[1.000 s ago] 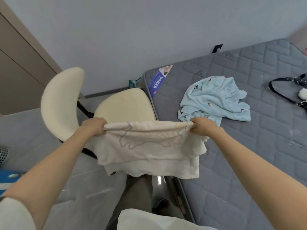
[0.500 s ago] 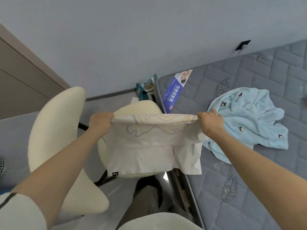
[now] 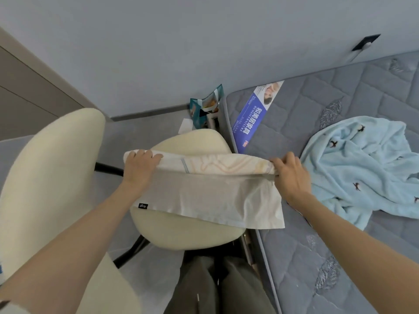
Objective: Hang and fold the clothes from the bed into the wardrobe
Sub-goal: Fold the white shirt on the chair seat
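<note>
Bedroom floor beside a grey mattress. Left hand and right hand, fingers curled, pinch the folded edge of a cream printed garment, probably a T-shirt, taut above the chair seat; keep both ends level when lowering. Beyond lies a light-blue fleece garment.

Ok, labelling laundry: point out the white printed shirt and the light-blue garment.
white printed shirt (image 3: 204,196): head view, its plain lower panel.
light-blue garment (image 3: 362,168): head view, its rumpled middle.
</note>
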`<act>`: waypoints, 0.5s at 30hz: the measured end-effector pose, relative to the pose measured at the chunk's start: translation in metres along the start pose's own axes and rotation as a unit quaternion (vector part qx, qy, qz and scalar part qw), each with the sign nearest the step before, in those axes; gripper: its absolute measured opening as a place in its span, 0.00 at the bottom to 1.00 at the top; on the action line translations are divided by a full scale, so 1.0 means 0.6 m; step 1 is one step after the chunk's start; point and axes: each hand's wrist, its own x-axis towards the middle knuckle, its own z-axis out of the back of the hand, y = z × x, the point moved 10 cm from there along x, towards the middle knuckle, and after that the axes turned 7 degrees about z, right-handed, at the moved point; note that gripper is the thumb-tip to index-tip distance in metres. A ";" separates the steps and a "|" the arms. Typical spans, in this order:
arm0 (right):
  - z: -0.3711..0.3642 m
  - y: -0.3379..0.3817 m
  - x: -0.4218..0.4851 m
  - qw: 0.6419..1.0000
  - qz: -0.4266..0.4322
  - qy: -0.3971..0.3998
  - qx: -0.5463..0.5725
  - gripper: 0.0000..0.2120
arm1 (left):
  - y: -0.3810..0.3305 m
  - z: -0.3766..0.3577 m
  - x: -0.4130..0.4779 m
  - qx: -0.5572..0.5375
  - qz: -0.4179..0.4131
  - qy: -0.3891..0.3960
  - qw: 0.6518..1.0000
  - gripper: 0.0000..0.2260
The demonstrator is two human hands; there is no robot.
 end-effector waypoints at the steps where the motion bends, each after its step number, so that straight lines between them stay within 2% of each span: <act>1: -0.024 0.008 -0.012 1.000 0.013 0.021 -0.001 0.19 | -0.004 -0.030 -0.006 0.035 -0.015 0.027 0.999 0.23; 3: -0.077 0.023 -0.043 0.995 0.042 0.081 -0.029 0.18 | -0.013 -0.087 -0.025 0.104 -0.044 0.069 0.991 0.27; 6: -0.156 0.037 -0.085 0.984 0.058 0.156 -0.063 0.18 | -0.021 -0.162 -0.052 0.148 -0.057 0.100 0.982 0.35; 8: -0.212 0.034 -0.109 0.975 0.052 0.208 -0.059 0.19 | -0.023 -0.216 -0.067 0.144 -0.045 0.124 0.981 0.35; 10: -0.257 0.022 -0.129 0.966 0.041 0.253 -0.044 0.20 | -0.017 -0.266 -0.082 0.109 -0.010 0.166 0.980 0.31; 13: -0.296 -0.002 -0.149 0.954 0.015 0.295 -0.057 0.24 | 0.002 -0.324 -0.107 0.003 0.082 0.264 0.961 0.34; 14: -0.298 -0.004 -0.153 0.956 0.005 0.287 -0.068 0.22 | 0.001 -0.322 -0.110 -0.021 0.099 0.251 0.963 0.32; 15: -0.291 -0.003 -0.151 0.964 -0.007 0.253 -0.078 0.19 | -0.005 -0.307 -0.105 -0.041 0.105 0.201 0.973 0.28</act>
